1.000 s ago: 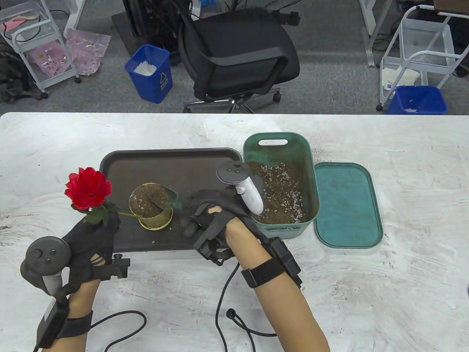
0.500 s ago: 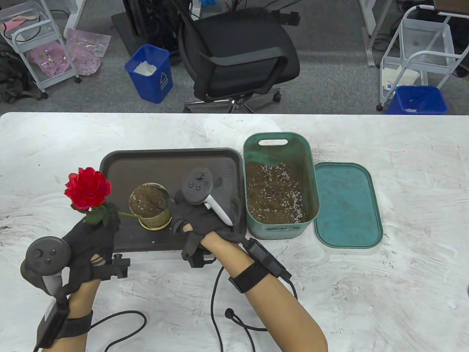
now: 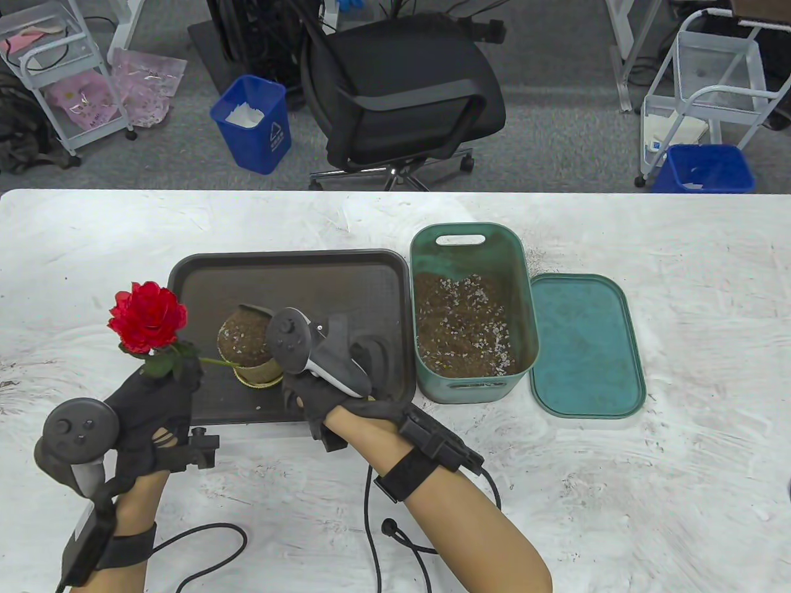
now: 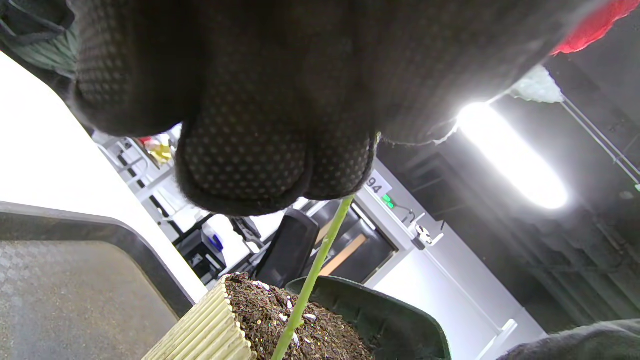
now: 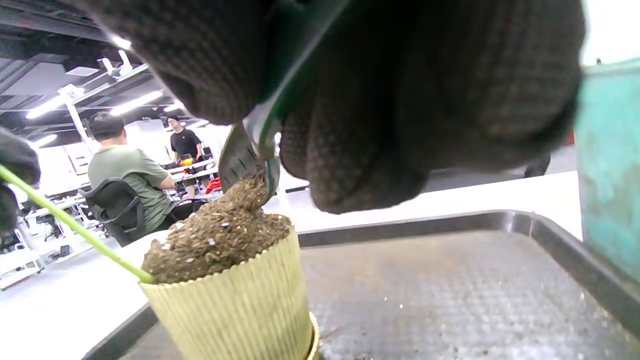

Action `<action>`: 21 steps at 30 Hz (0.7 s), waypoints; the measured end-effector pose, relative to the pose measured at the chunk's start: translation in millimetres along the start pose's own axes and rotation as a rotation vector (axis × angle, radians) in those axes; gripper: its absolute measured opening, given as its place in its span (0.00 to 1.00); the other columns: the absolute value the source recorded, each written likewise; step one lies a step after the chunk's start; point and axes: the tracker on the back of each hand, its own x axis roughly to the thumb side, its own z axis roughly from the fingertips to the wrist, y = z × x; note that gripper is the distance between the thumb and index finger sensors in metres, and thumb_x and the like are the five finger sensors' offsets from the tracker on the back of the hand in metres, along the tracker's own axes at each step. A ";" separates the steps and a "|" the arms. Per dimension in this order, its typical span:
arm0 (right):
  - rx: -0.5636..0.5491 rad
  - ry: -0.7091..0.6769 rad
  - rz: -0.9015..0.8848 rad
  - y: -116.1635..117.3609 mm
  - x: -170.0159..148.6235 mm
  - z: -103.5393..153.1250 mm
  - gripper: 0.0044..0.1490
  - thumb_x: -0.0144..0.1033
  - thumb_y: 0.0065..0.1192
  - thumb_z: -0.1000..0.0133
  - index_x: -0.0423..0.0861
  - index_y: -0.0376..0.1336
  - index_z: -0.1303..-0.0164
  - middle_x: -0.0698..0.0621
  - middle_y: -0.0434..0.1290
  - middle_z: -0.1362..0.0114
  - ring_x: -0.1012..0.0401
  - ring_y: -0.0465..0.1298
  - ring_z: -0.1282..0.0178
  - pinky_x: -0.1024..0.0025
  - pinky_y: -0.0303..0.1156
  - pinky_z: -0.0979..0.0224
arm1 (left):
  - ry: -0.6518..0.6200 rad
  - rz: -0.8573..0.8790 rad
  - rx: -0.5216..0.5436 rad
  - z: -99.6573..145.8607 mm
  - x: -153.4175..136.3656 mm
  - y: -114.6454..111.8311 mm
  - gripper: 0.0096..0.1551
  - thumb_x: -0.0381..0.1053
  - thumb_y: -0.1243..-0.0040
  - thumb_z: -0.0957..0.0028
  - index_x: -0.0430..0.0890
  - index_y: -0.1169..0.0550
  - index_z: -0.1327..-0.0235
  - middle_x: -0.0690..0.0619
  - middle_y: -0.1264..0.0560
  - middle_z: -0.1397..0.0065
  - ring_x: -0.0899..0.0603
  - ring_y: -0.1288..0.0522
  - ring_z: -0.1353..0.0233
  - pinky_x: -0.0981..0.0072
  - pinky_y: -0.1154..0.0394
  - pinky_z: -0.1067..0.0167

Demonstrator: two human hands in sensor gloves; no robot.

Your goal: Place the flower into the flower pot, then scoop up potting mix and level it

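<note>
With the left hand (image 3: 151, 395) pinching the stem (image 4: 312, 277) steady, the right hand (image 3: 321, 383), gripping the scoop (image 5: 247, 155), should tip slowly over the pot (image 5: 235, 305); keep the mix (image 5: 220, 235) inside its rim.

A small white tag (image 4: 377, 185) printed with the number "94" shows in the left wrist view, fixed to a white frame in the room behind, just at four o'clock of the gloved fingertips (image 4: 250, 165). In the table view, a blue bin (image 3: 253, 123) on the floor at eleven o'clock carries a white symbol with small characters beneath it, too small to read. No other writing can be read.
</note>
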 end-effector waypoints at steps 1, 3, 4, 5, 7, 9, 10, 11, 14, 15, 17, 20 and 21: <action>-0.012 -0.012 0.017 1.2 0.6 0.7 0.33 0.39 0.68 0.52 0.40 0.66 0.38 0.41 0.82 0.46 0.51 0.87 0.65 0.58 0.86 0.66 | -0.001 0.000 -0.001 0.1 0.1 0.1 0.23 0.60 0.27 0.55 0.49 0.11 0.54 0.56 0.10 0.56 0.47 0.07 0.63 0.59 0.12 0.59; -0.039 -0.019 0.038 3.9 0.8 1.2 0.33 0.38 0.68 0.53 0.40 0.66 0.38 0.41 0.82 0.46 0.51 0.87 0.65 0.58 0.86 0.66 | -0.002 0.000 -0.001 -0.1 0.5 0.1 0.22 0.59 0.27 0.55 0.49 0.10 0.54 0.56 0.10 0.56 0.47 0.07 0.63 0.59 0.12 0.59; -0.035 -0.022 0.051 4.9 0.3 0.8 0.33 0.38 0.68 0.53 0.40 0.66 0.38 0.42 0.82 0.46 0.51 0.87 0.65 0.58 0.86 0.65 | -0.005 -0.002 -0.002 0.0 1.2 0.1 0.22 0.59 0.27 0.55 0.49 0.10 0.54 0.56 0.10 0.56 0.47 0.07 0.63 0.59 0.12 0.59; -0.040 -0.028 0.042 5.9 -0.8 0.1 0.33 0.38 0.68 0.53 0.40 0.66 0.37 0.42 0.82 0.46 0.51 0.87 0.64 0.58 0.86 0.65 | -0.007 -0.005 -0.001 0.2 1.7 0.0 0.22 0.60 0.27 0.55 0.49 0.10 0.54 0.56 0.10 0.56 0.47 0.07 0.63 0.59 0.12 0.59; -0.060 -0.017 0.030 5.7 -3.7 -1.8 0.33 0.38 0.68 0.53 0.40 0.66 0.38 0.42 0.82 0.46 0.51 0.87 0.65 0.57 0.86 0.65 | -0.007 -0.003 -0.002 0.7 2.0 -0.1 0.22 0.60 0.27 0.55 0.49 0.10 0.54 0.56 0.10 0.56 0.47 0.07 0.63 0.59 0.12 0.59; -0.084 -0.007 0.022 2.8 -7.0 -2.9 0.33 0.38 0.68 0.53 0.40 0.66 0.38 0.42 0.82 0.46 0.51 0.87 0.65 0.58 0.86 0.66 | -0.007 -0.003 -0.002 0.8 1.9 -0.2 0.22 0.59 0.27 0.55 0.49 0.10 0.54 0.56 0.10 0.56 0.47 0.07 0.63 0.59 0.12 0.59; -0.099 0.001 0.018 -0.4 -9.5 -3.1 0.33 0.38 0.68 0.53 0.40 0.66 0.38 0.42 0.82 0.46 0.51 0.87 0.65 0.58 0.86 0.66 | -0.006 -0.002 -0.001 0.7 1.7 -0.2 0.22 0.59 0.27 0.55 0.49 0.10 0.54 0.56 0.10 0.56 0.47 0.07 0.63 0.59 0.12 0.59; -0.108 0.012 0.013 -5.4 -13.4 -3.0 0.33 0.38 0.68 0.53 0.40 0.66 0.38 0.42 0.82 0.46 0.51 0.87 0.65 0.58 0.86 0.66 | -0.004 -0.001 -0.001 0.8 1.6 -0.1 0.22 0.59 0.27 0.55 0.49 0.10 0.54 0.56 0.10 0.56 0.47 0.07 0.63 0.59 0.12 0.59; -0.130 0.045 -0.007 -22.0 -26.7 1.2 0.33 0.38 0.68 0.53 0.40 0.66 0.38 0.41 0.82 0.47 0.51 0.87 0.65 0.58 0.86 0.66 | -0.002 -0.001 0.000 0.9 1.5 -0.1 0.22 0.59 0.27 0.55 0.49 0.10 0.54 0.56 0.10 0.56 0.47 0.07 0.63 0.59 0.12 0.59; -0.143 0.062 -0.009 -30.7 -33.4 4.0 0.33 0.38 0.68 0.53 0.40 0.66 0.38 0.41 0.82 0.47 0.51 0.87 0.66 0.58 0.86 0.67 | -0.003 -0.002 0.000 0.7 1.6 -0.2 0.22 0.60 0.27 0.55 0.49 0.11 0.54 0.56 0.10 0.56 0.47 0.07 0.63 0.59 0.12 0.59; -0.177 0.092 -0.010 -46.8 -47.3 9.4 0.33 0.38 0.67 0.53 0.40 0.66 0.38 0.41 0.82 0.47 0.52 0.87 0.66 0.58 0.86 0.67 | -0.005 -0.003 -0.001 0.5 1.5 -0.3 0.22 0.60 0.27 0.55 0.49 0.11 0.54 0.56 0.10 0.56 0.47 0.07 0.63 0.59 0.12 0.59; -0.212 0.178 -0.020 -70.5 -74.6 15.6 0.33 0.39 0.67 0.53 0.40 0.67 0.39 0.41 0.82 0.48 0.52 0.87 0.68 0.59 0.86 0.68 | -0.003 -0.004 0.001 0.5 1.4 0.0 0.22 0.59 0.27 0.55 0.49 0.10 0.54 0.56 0.10 0.56 0.47 0.07 0.63 0.59 0.12 0.59; -0.220 0.213 -0.034 -78.0 -85.1 17.4 0.33 0.39 0.67 0.53 0.39 0.67 0.39 0.41 0.82 0.49 0.52 0.87 0.68 0.59 0.85 0.69 | -0.004 -0.006 0.001 0.5 1.5 0.0 0.22 0.60 0.27 0.55 0.49 0.10 0.54 0.56 0.10 0.56 0.47 0.07 0.63 0.59 0.12 0.59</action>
